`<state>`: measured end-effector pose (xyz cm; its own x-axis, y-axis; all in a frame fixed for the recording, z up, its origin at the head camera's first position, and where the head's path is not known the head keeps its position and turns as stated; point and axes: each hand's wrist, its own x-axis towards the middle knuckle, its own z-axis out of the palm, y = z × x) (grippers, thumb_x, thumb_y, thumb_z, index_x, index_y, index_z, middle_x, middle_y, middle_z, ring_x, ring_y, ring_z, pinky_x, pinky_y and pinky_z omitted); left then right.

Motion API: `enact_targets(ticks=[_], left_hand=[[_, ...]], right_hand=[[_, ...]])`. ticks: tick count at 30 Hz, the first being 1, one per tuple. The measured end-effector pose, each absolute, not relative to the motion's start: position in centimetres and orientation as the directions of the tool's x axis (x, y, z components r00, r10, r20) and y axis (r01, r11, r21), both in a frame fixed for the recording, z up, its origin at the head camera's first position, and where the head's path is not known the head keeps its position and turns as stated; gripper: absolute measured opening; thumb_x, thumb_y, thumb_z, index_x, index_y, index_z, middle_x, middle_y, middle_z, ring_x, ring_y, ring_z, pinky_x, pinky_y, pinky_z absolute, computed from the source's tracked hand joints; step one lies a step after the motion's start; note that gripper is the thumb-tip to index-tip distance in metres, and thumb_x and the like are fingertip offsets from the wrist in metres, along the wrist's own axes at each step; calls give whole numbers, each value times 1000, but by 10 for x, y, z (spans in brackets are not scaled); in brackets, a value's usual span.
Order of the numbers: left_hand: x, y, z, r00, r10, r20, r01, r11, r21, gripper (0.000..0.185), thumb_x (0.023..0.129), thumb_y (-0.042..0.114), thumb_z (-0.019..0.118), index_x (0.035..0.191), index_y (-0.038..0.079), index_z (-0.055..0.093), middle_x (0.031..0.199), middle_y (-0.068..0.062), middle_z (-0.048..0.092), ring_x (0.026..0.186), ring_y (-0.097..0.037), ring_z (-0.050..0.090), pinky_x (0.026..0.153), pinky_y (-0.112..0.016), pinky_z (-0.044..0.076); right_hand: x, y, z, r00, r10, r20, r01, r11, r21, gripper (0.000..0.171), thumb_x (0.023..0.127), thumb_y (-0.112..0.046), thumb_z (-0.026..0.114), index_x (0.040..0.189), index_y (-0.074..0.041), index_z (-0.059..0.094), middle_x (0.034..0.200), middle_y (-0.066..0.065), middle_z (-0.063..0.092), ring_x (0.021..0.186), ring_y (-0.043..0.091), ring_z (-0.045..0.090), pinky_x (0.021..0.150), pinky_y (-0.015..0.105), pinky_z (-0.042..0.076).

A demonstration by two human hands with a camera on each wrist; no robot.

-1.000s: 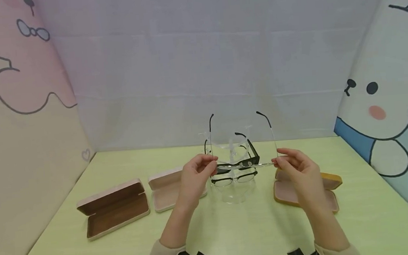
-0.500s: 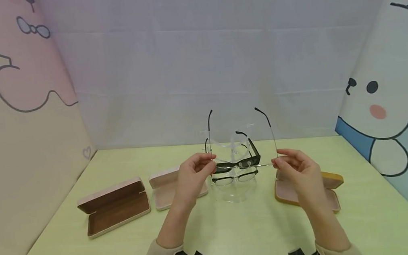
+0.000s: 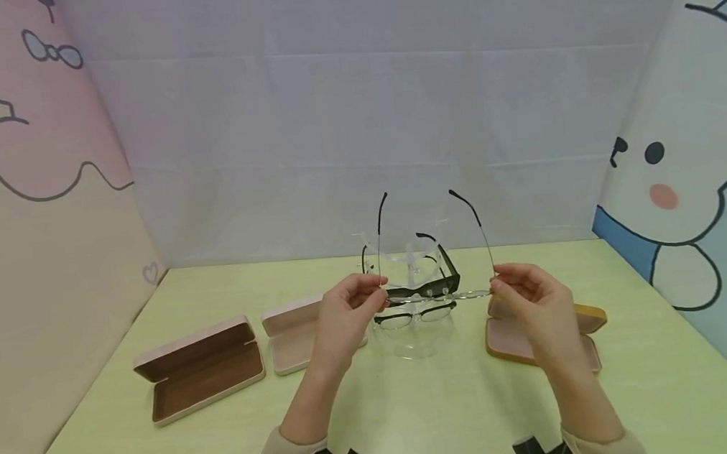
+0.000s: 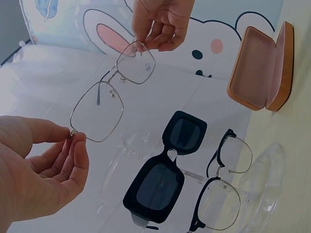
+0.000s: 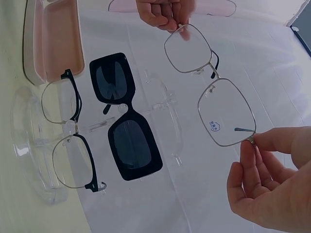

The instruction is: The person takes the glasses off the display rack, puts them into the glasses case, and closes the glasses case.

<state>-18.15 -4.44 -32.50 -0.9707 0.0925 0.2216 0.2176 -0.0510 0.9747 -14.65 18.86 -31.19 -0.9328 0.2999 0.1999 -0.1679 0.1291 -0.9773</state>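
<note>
A pair of thin silver-framed eyeglasses is held in the air between both hands, its dark-tipped temples unfolded and pointing away. My left hand pinches one hinge corner of the frame between thumb and fingers. At the opposite hinge, my right hand pinches likewise. Just behind the held pair, a clear display stand carries black thick-rimmed sunglasses and, lower down, half-rim glasses with black brows. In the wrist views the silver pair is apart from the stand.
On the table an open brown-lined glasses case lies at left. Beside it is an open pink-lined case, partly behind the left arm. An open mustard case sits at right, partly covered by the right hand. A white cloth wall closes the back.
Both hands keep their pinch on the silver eyeglasses. The temple tips have risen slightly and come a little closer together in the head view. The stand and cases stay in place.
</note>
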Motion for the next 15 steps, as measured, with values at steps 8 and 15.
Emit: enact_targets(ticks=[8,15], left_hand=[[-183,-43,-326,-970,69,234,232,-30,972,13,81,-1,60,93,2,65,87,-21,63,68,-15,60,67,-25,52],[-181,-41,-327,-965,60,256,255,-27,967,12,82,0,58,92,3,65,85,-20,63,68,-14,60,65,-23,51]], right_hand=[[-147,190,-312,-925,325,196,-165,122,-979,18,81,-6,67,98,-3,63,79,-11,65,75,3,62,68,13,49],[-146,191,-312,-926,314,210,-176,133,-975,13,81,-6,67,94,-8,65,78,-12,65,74,3,62,68,14,49]])
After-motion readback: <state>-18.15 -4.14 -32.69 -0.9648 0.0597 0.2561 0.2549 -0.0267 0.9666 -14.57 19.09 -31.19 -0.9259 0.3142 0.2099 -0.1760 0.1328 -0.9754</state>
